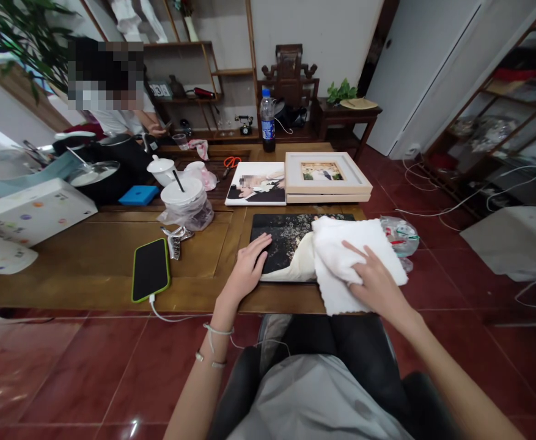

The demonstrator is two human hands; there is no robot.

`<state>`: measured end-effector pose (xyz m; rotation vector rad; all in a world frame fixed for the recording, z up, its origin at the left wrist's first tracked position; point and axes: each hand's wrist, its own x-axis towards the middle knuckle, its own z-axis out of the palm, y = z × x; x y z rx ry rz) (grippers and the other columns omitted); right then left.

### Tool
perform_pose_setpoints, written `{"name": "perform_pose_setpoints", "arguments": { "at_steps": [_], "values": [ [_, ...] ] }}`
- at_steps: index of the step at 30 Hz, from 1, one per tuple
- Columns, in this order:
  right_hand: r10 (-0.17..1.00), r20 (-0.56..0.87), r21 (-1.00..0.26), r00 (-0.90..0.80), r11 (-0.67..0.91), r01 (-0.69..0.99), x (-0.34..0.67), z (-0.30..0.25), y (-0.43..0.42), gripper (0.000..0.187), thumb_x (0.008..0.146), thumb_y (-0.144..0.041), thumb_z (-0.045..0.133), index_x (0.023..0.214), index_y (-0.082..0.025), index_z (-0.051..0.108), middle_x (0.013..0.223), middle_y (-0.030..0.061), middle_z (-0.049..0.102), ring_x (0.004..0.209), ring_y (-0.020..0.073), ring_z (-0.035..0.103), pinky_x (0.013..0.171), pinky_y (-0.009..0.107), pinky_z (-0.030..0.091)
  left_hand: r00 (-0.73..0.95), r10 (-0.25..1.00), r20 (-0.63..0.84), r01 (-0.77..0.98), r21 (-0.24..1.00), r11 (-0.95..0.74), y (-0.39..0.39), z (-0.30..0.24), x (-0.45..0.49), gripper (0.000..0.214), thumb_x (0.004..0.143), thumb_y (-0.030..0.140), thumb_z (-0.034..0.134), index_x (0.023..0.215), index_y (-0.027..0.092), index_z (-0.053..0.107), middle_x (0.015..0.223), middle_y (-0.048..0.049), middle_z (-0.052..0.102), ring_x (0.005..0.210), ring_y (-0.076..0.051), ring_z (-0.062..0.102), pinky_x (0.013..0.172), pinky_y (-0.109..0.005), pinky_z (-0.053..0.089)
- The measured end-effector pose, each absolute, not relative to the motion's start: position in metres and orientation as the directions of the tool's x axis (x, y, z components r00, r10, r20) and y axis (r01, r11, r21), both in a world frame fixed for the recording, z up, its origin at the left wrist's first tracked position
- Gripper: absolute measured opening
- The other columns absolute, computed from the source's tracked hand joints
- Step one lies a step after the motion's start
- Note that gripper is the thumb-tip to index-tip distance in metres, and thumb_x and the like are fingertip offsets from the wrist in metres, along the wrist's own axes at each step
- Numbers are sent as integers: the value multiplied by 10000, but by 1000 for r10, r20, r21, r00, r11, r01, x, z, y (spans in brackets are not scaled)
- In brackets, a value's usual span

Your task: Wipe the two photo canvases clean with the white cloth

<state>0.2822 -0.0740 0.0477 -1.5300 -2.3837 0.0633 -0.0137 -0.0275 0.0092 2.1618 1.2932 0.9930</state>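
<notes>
A dark photo panel (277, 238) lies flat at the table's front edge, its print showing a pale sweeping dress and light speckles. My left hand (252, 264) rests on its left edge, fingers stretched out. Over the panel's right part is a white cloth (387, 250), bunched near its middle and hanging slightly past the table edge. My right hand (373, 278) presses and grips this cloth from the right, index finger extended. The cloth hides the panel's right side.
Behind the panel lie a photo print (258, 190) and a framed photo (359, 180). A bottle (268, 125) stands farther back. To the left are a charging phone (151, 271), a lidded cup (187, 201) and a blue box (138, 195). A person (112, 113) sits across the table.
</notes>
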Motion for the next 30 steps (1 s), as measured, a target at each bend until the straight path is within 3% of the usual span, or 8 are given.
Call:
{"name": "perform_pose_setpoints", "arguments": {
  "at_steps": [4,8,13,16,20,28,30],
  "values": [
    [937,205,-201,-281,321,925,306,46,-58,307,650,-89,462,880,-163,652,1364,117,483,1284,277,407,1085,488,289,311,881,358,565,675,-474,-26,8,-14,356,928,215,364,1246,239,520,1359,-64,504,1310,-198,395,1067,-443,309],
    [956,168,-280,-240,279,919,292,47,-35,402,704,-110,443,1056,-155,635,1301,89,554,1281,283,409,1087,483,277,306,878,368,561,675,-478,-26,8,-13,360,923,214,372,1248,249,521,1355,-63,507,1308,-203,399,1065,-452,312],
    [911,125,-423,-393,407,810,228,55,6,432,795,-143,406,1192,-141,576,1268,78,585,1212,241,490,1117,422,196,310,880,360,567,673,-475,-27,10,-13,363,920,212,374,1251,233,521,1356,-71,506,1305,-205,401,1067,-439,310],
    [846,148,-508,-512,509,694,180,66,31,384,843,-209,409,1180,-187,591,1278,50,581,1189,231,506,1063,370,290,319,878,355,585,655,-478,-26,10,-15,355,905,194,389,1225,205,542,1349,-94,508,1282,-226,425,1046,-437,331],
    [831,119,-529,-543,516,674,139,70,49,363,835,-253,455,1159,-193,606,1257,54,597,1129,250,545,959,330,390,329,875,355,608,630,-484,-24,7,-17,343,872,155,409,1165,177,585,1269,-124,565,1161,-258,526,957,-423,408],
    [855,152,-541,-497,492,682,202,58,28,372,842,-196,413,1166,-182,595,1287,50,573,1194,230,487,1069,387,266,317,877,360,562,674,-480,-25,8,-17,351,918,250,395,1231,214,551,1337,-88,523,1283,-220,429,1062,-435,324],
    [895,159,-520,-418,435,735,234,56,19,368,829,-201,420,1146,-174,605,1253,67,596,1190,244,490,1048,401,302,321,875,361,546,685,-483,-25,9,-17,355,923,253,387,1242,229,542,1345,-73,518,1301,-209,408,1073,-440,312]
  ]
}}
